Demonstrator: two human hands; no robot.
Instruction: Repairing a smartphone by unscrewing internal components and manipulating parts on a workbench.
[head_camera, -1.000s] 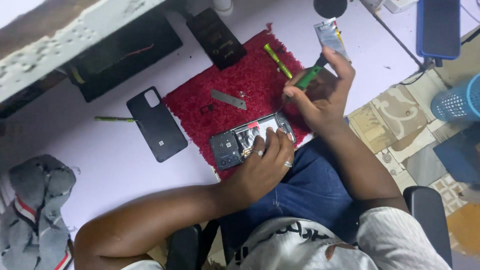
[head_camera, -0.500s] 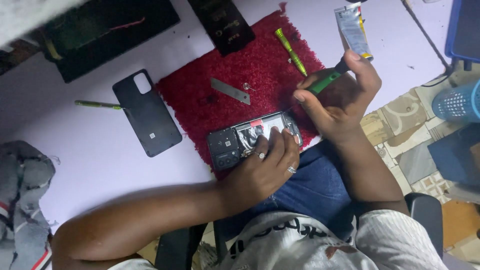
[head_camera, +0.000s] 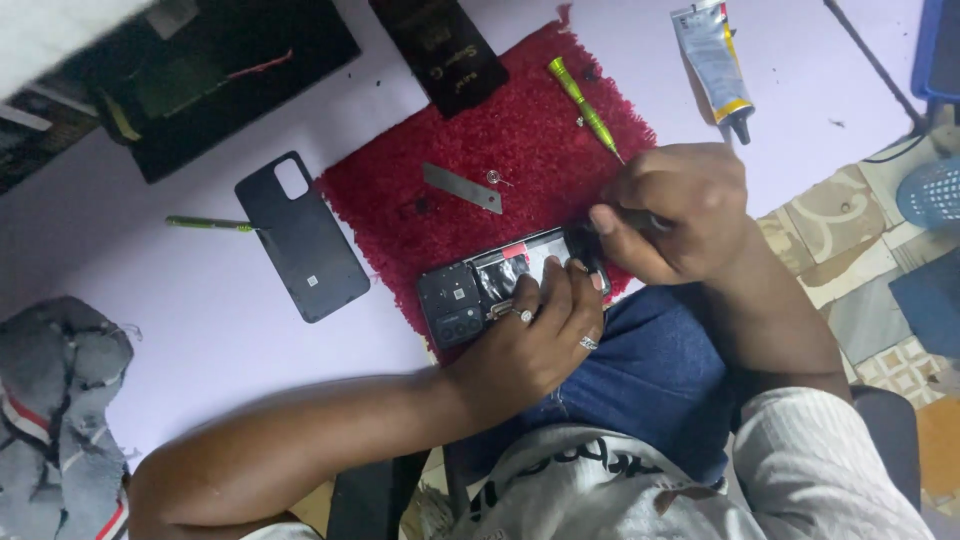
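An opened black phone (head_camera: 470, 290), back removed and insides showing, lies at the near edge of a red fuzzy mat (head_camera: 500, 130). My left hand (head_camera: 535, 330), with rings on its fingers, presses down on the phone's middle and holds it. My right hand (head_camera: 680, 205) is closed around a thin tool and rests at the phone's right end. Most of the tool is hidden in the fist, and its tip meets the phone's edge.
On the mat lie a green screwdriver (head_camera: 583, 95), a grey metal strip (head_camera: 460, 187) and small screws. The phone's black back cover (head_camera: 300, 235) and a thin green tool (head_camera: 205, 223) lie left of it. A glue tube (head_camera: 712, 55), a dark phone (head_camera: 440, 45) and a grey cloth (head_camera: 55, 400) sit around.
My right hand came down from above the mat to the phone's right end with the tool. My left hand stayed on the phone.
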